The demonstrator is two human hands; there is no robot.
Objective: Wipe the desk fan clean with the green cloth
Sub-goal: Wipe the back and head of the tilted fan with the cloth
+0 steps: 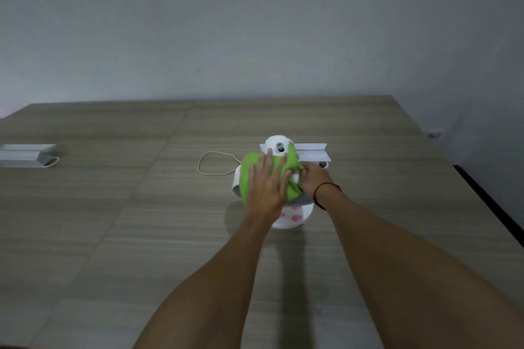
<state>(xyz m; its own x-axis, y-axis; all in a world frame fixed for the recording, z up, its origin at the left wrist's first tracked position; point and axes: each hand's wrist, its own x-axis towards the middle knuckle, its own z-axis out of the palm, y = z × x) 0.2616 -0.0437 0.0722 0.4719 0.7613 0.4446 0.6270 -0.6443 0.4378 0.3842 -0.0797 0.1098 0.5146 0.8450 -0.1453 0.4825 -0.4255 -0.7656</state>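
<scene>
Mid-wipe: my left hand (265, 181) presses the green cloth (289, 167) flat-palmed onto the desk fan (292, 217); my right hand (314, 178), at three o'clock, clasps the fan. Next, probably the grille.

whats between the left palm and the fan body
The green cloth: in the head view the left hand lies flat on it, pressing it onto the desk fan. No bare skin shows touching the fan there.

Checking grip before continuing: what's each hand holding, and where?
Left hand presses flat on the green cloth atop the fan; right hand grips the cloth's right edge.
</scene>
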